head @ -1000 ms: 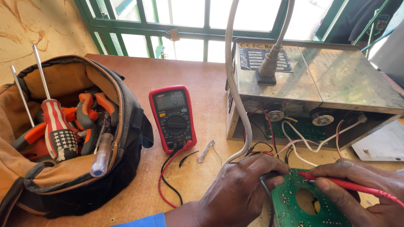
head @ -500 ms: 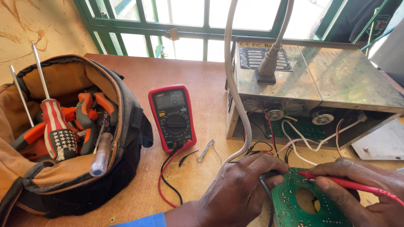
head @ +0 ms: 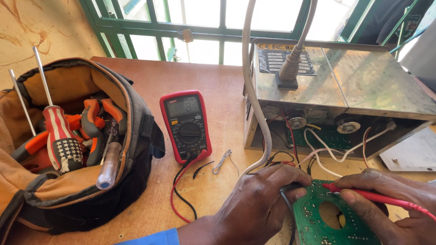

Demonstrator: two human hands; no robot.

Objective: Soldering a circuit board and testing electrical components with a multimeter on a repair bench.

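- The left hand point(head: 261, 206) is curling closed around a black probe point(head: 287, 206), pressing its tip onto a green circuit board point(head: 318, 227) at the wooden table's point(head: 218, 90) near edge.
- The right hand point(head: 395, 204) is pinching a slim red probe point(head: 377, 196) between thumb and fingers — its point is touching the same board, which has a round hole in it.
- A red multimeter point(head: 186, 124) with a round dial is lying flat mid-table, its red and black leads trailing toward the hands.
- A dull, scuffed metal box point(head: 363, 86) is sitting at the far right edge, loose wires spilling from its open front.
- A tan fabric tool bag point(head: 68, 190) is gaping open at the left edge — striped screwdriver handles are showing inside.
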